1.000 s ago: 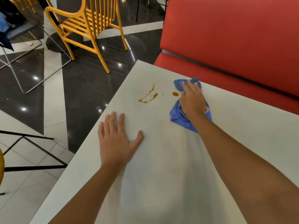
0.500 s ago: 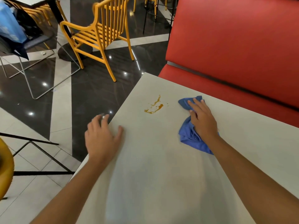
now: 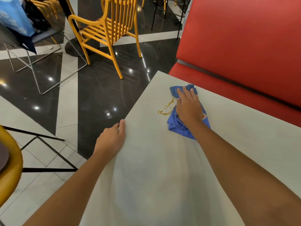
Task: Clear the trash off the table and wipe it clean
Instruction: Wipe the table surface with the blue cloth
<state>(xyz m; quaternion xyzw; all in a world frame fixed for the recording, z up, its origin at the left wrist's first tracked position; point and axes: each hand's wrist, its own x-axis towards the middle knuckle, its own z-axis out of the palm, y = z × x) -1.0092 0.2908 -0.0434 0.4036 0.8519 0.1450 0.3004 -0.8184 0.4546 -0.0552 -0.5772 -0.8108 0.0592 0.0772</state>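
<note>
One pale grey flat-topped desk fills the lower right of the view, and two bare hands are on it.

The right hand is at about 1 o'clock from the middle of the desk. It lies flat with straight fingers on one crumpled blue cloth and presses it down on the desk top; it does not clench the cloth. The cloth shows in front of the fingertips and also behind the wrist.

Just beside the cloth, at its 9 o'clock side, there is one brown sauce spill, made of a few thin streaks and small drops. The right end of the lower streak touches the edge of the cloth near the thumb.

The left hand is at about 10 o'clock, on the left edge of the desk, well apart from the cloth. Its thumb lies on top along the edge and the fingers go down over the edge, so it is grasping the desk there; the fingertips are hidden.

At 2 o'clock, behind the desk, stands one red padded bench. At 11 o'clock one yellow metal slatted chair stands on the glossy dark and white tiled floor.
</note>
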